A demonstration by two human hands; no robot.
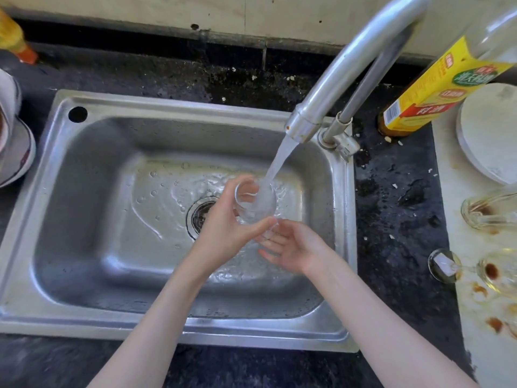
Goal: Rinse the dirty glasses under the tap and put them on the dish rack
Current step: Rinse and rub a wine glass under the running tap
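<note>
the glass [255, 202] sits over the middle of the sink basin, just right of the drain [202, 217], tilted with its mouth toward the tap. the left hand [229, 223] holds it: the fingers curl around the far side of the wall and the thumb lies across the near side. the right hand [291, 247] is placed just below and to the near right of the glass, palm up, fingers straight and slightly spread; the fingertips reach the base of the glass, but actual contact cannot be confirmed. both forearms enter from the near edge and converge over the basin.

the water stream [277, 161] falls from the tap spout [303, 124] into the mouth of the glass. water spreads across the floor of the sink [84, 219] around the drain.

on the dark countertop [397, 208] right of the sink, a bottle with a yellow label [436, 91] stands at the far side, near the tap base. further right, on a pale stained surface [472, 275], a white plate [489, 135] lies far, with two dirty glasses [489, 211] lying on their sides nearer; brown residue is visible in both. stacked bowls [14, 135] sit at the left edge of the sink, and an orange-yellow bottle [14, 40] stands at the far left.
</note>
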